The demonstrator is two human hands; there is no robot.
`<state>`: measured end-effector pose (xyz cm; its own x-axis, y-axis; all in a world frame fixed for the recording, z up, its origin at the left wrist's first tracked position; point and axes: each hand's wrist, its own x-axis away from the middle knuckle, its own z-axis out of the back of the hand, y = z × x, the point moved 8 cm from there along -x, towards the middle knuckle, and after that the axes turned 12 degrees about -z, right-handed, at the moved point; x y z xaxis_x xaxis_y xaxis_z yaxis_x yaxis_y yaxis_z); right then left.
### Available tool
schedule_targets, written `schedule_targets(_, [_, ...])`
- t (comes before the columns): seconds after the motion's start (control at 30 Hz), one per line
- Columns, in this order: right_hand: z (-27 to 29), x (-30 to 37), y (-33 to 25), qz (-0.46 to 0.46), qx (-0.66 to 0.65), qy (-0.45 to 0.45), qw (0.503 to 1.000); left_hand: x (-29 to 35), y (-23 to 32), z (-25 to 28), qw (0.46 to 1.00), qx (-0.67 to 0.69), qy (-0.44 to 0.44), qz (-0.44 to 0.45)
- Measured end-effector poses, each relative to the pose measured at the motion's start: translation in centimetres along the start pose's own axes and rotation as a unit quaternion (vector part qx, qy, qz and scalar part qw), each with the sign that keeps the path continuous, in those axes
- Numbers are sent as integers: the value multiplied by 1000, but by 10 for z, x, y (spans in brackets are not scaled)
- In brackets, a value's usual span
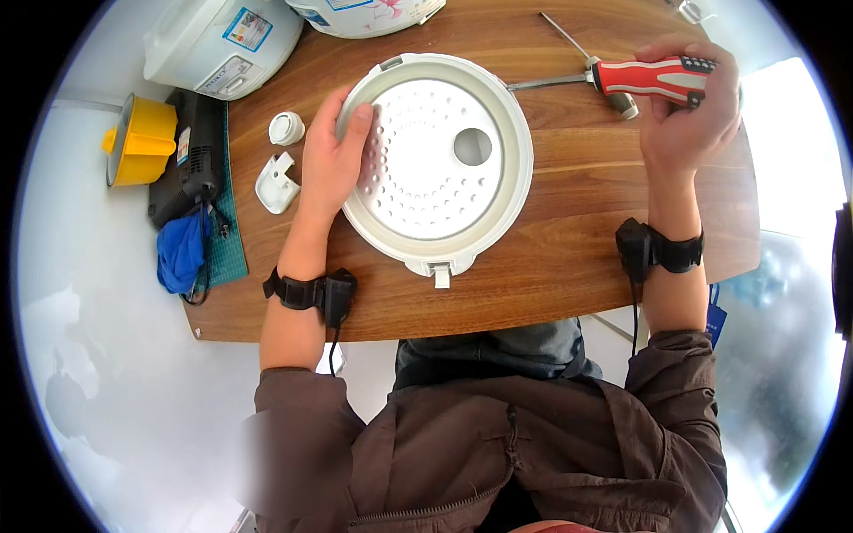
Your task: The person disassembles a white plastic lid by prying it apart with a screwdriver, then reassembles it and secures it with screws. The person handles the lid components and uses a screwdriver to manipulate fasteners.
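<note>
the round white lid (426, 160) is at the middle of the wooden table (604, 191), its latch (442, 274) on the near side. the left hand (332, 164) is clamped on the lid's left side, thumb over the metal plate (416, 191). the right hand (689, 129) is wrapped around a red screwdriver (635, 78), its tip at the lid's far right edge. a white cap (285, 129) sits left.

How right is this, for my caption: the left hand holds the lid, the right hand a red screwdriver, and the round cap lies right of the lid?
One slip: in the head view, the round cap lies left of the lid. The left hand does hold the lid, and the right hand the red screwdriver.
</note>
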<state>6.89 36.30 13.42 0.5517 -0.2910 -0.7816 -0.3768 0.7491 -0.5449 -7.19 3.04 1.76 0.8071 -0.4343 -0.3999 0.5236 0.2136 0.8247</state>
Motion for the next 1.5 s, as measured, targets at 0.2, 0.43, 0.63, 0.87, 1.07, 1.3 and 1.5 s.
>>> schedule_targets(0.2, [-9,-11,-23,77,60,-16,995,-1,-1,0,1000,22,0,16])
schedule_targets(0.43, [-18,-23,-26,92,77,-46,992,-1,2,-1,1000,3,-13,17])
schedule_targets(0.63, [-26,-22,-56,-10,-165,-78,983,-2,1,0,1000,5,-5,-3])
schedule_targets(0.87, [-37,-34,-54,-21,-206,-34,978,-1,5,-1,1000,16,-15,2])
schedule_targets(1.07, [-52,-39,-69,8,-175,-101,979,2,6,0,1000,8,-4,26])
schedule_targets(1.3, [-62,-43,-87,-48,-147,-176,972,5,7,0,999,23,-1,46])
schedule_targets(1.5, [-65,-50,-62,-145,-140,-130,971,1,8,2,999,9,-1,38])
